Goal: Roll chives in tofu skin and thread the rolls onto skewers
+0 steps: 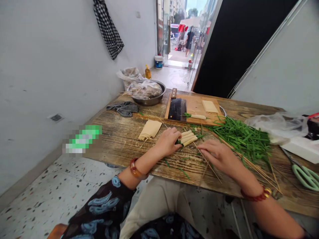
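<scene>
Several pale tofu-skin rolls (189,138) with green chives sticking out of their ends lie side by side on the wooden table. My left hand (168,140) is closed on the left ends of these rolls. A thin bamboo skewer (213,171) is pinched in my right hand (216,153), and its far end points at the nearest roll. Whether the tip has entered the roll is too small to tell. Beyond my left wrist lies a stack of square tofu sheets (151,128). A single roll (198,117) rests on the cutting board (195,103) beside a cleaver (177,109).
Cut chives (241,136) are heaped to the right, with loose bamboo skewers (259,172) along their near side. Green-handled scissors (304,176) lie at the right edge. A metal basin (159,94) holding bagged food and a grey cloth (123,108) sit at the back left.
</scene>
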The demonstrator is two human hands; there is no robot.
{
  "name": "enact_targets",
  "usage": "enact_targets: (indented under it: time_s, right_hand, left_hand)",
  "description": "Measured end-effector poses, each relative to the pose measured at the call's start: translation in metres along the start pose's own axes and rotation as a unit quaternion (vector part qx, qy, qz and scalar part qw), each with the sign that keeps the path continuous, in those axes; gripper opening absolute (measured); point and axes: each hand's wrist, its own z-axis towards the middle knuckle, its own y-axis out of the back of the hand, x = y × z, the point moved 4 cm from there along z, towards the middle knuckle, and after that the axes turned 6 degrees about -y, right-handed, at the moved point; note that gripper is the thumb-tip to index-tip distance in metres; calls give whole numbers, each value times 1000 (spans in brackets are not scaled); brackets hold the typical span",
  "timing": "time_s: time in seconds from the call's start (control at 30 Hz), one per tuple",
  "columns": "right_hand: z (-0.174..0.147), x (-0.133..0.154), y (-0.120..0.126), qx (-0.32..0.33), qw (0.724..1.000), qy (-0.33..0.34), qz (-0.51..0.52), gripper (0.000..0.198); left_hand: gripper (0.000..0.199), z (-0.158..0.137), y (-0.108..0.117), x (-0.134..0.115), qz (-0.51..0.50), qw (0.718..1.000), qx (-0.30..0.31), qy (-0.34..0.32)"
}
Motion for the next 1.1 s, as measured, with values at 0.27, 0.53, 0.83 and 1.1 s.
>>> enact_targets:
  time_s: [0.27,0.53,0.83,1.1]
  right_hand:
    - [67,-14,-26,-22,998,41,47,19]
    - [71,-28,-42,-56,990,38,120,14]
    - [77,-37,-48,-100,984,-32,147,11]
    - [79,-35,-50,-86,987,-25,136,15]
  left_hand:
    - [12,4,-3,1,10,1000,-26,9]
    - [11,11,-8,10,-28,998,-56,17]
    - [11,13,-10,9,-45,996,-82,8]
    - [15,14,-11,11,-89,993,-70,35]
